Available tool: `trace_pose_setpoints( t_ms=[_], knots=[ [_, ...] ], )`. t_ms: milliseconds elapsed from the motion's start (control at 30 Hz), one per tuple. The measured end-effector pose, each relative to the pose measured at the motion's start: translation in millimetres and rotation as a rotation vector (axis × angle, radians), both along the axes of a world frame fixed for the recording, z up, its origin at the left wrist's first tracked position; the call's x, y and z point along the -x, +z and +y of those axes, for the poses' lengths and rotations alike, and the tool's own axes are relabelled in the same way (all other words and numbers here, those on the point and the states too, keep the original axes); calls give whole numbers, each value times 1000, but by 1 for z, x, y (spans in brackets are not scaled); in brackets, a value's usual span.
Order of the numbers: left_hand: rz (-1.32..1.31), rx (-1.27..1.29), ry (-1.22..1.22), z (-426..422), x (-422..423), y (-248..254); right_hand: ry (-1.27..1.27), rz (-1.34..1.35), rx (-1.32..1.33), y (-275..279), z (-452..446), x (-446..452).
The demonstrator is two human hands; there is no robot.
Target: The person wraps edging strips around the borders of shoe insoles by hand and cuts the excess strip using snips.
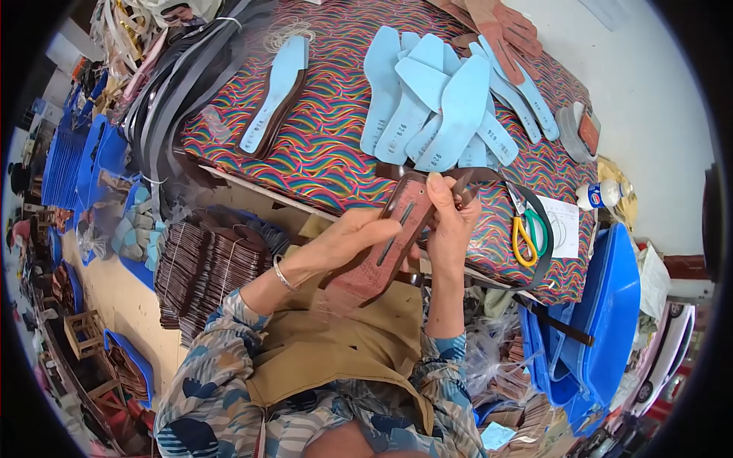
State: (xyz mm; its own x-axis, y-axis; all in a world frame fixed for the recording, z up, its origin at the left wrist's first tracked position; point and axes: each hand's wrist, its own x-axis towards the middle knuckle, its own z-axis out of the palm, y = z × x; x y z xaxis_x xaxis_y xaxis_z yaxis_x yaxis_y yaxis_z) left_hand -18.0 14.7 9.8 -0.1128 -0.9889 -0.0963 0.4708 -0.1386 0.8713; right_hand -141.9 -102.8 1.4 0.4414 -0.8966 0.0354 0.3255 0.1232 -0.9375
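Observation:
A reddish-brown shoe insole (365,271) with a dark narrow strip along its middle is held tilted in front of my apron, its underside toward me. My left hand (355,238), with a bracelet at the wrist, is closed around its side, the thumb lying on the face near the strip. My right hand (450,217) grips the upper end, thumb pressed on top. A dark brown strip (485,174) passes by the right fingers; whether they hold it too is hard to tell. Beyond my hands lies a pile of light-blue insole pieces (458,107) on the patterned table (328,137).
A blue-topped brown insole stack (276,99) lies left, beside dark strips (179,91). At right are yellow-handled scissors (522,240), a white bottle (603,195) and brown gloves (504,34). Bundled brown pieces (206,267) stand lower left; blue bins (595,328) stand right.

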Motion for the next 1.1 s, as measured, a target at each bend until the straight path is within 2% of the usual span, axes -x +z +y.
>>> trace_pose_setpoints(
  t_ms=[33, 100, 133, 200, 267, 300, 333, 367, 433, 500, 533, 567, 600, 633, 667, 733, 767, 833, 900, 967, 1000, 1033, 1067, 1100],
  knots=[
    [-7, -1, 12, 0, -1, -3, -39, -9, -45, 4, 3, 1],
    [10, -56, 340, -2, -5, -9, -63, 30, -15, 2, 6, 0],
    [-268, -17, 189, 2, -19, -7, -94, 97, 50, 5, 13, -3],
    [-287, -89, 188, 8, -29, -26, -103, 45, 245, -6, 17, -9],
    [-291, -197, 155, 11, -32, -35, -110, 70, 218, -2, 22, -12],
    [-298, -195, 162, 8, -31, -18, -122, 18, 11, 1, 22, -13],
    [-177, -98, 232, 8, -27, 1, -132, -32, -196, 3, 21, -14],
    [-53, -1, 300, 8, -25, 23, -145, -53, -278, 1, 17, -14],
    [-102, -42, 230, 13, -31, 38, -128, -79, -361, 5, 14, -19],
    [-726, 592, 429, 11, -35, 32, -106, -38, -435, 4, 17, -25],
    [-812, 904, 390, -5, -63, -2, -47, -43, -480, 7, 23, -30],
    [-959, 799, 365, -5, -73, 15, 11, -48, -523, 9, 27, -33],
    [-1100, 687, 337, -2, -81, 30, 173, -77, -525, 5, 29, -29],
    [-757, 449, 610, 4, -94, 20, 172, -77, -528, 0, 29, -26],
    [-398, 204, 852, 10, -109, 11, 130, 0, -332, -6, 28, -23],
    [-589, 111, 872, 5, -142, 43, 36, 146, -41, -12, 22, -12],
    [-649, 109, 865, 0, -159, 41, 37, 145, -42, -13, 19, -7],
    [-853, 59, 786, -9, -203, 18, -131, 339, 298, -15, 10, 2],
    [-903, 28, 771, -17, -226, -5, -137, 377, 301, -13, 0, 10],
    [-952, -1, 750, -19, -234, -17, -184, 409, 431, -14, -8, 13],
    [-1136, -58, 778, -20, -234, -21, -187, 416, 428, -12, -9, 12],
    [-1320, -113, 800, -21, -233, -25, -179, 479, 534, -8, -11, 11],
    [-1312, -108, 786, -22, -235, -31, -173, 546, 638, -6, -15, 11],
    [-1397, -56, 877, -21, -238, -39, -157, 594, 735, -13, -19, 12]
  ],
)
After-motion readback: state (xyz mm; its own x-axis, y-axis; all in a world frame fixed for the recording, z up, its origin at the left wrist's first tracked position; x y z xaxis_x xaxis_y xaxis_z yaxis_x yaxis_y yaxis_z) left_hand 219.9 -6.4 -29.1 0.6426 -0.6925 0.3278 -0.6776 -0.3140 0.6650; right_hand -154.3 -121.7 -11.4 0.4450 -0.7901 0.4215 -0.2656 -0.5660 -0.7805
